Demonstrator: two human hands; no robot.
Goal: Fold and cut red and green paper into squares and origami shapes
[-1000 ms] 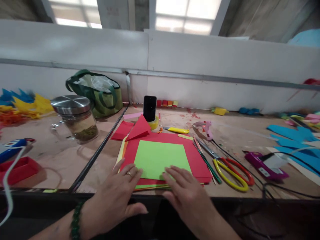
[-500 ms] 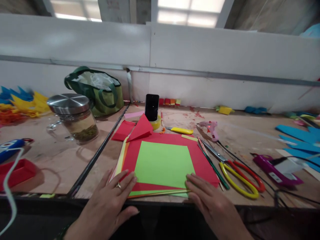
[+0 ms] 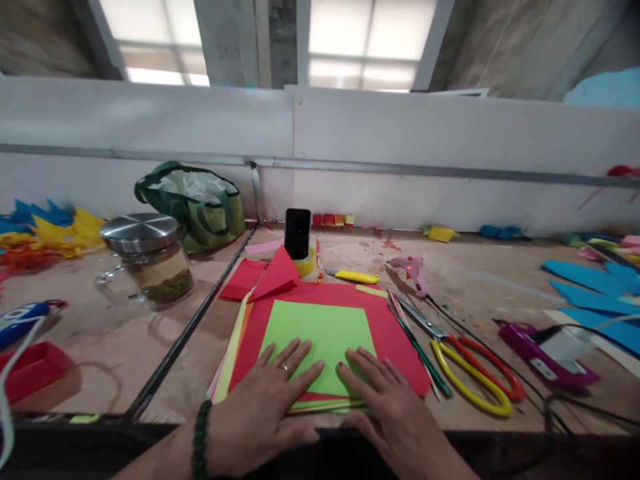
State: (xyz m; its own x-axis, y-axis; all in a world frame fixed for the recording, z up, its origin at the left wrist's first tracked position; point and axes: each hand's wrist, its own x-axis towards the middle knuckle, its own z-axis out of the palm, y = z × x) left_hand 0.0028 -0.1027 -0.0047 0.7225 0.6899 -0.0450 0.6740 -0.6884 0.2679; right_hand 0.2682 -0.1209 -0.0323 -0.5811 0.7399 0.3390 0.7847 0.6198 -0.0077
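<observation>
A square of light green paper (image 3: 317, 333) lies flat on a larger red sheet (image 3: 400, 347), which tops a stack of coloured paper. My left hand (image 3: 267, 393), with a ring and a green bead bracelet (image 3: 201, 437), rests on the green square's lower left, fingers spread. On its lower right lies my right hand (image 3: 387, 400), fingers spread too. Neither hand grips anything. Edges of more green and yellow sheets show under the square at the near side. A folded red paper piece (image 3: 279, 272) sits at the stack's far left corner.
Scissors (image 3: 470, 360), pencils (image 3: 425, 353), a yellow cutter (image 3: 355, 276) and a pink glue gun (image 3: 411, 270) lie right of and behind the stack. A phone (image 3: 297, 233) stands behind. Leftward are a glass jar (image 3: 157, 267) and a green bag (image 3: 210, 217). A purple power strip (image 3: 543, 360) lies right.
Both hands have moved inward from the lower corners onto the green square's face. The camera has tilted up a little, so the table sits lower in view.
</observation>
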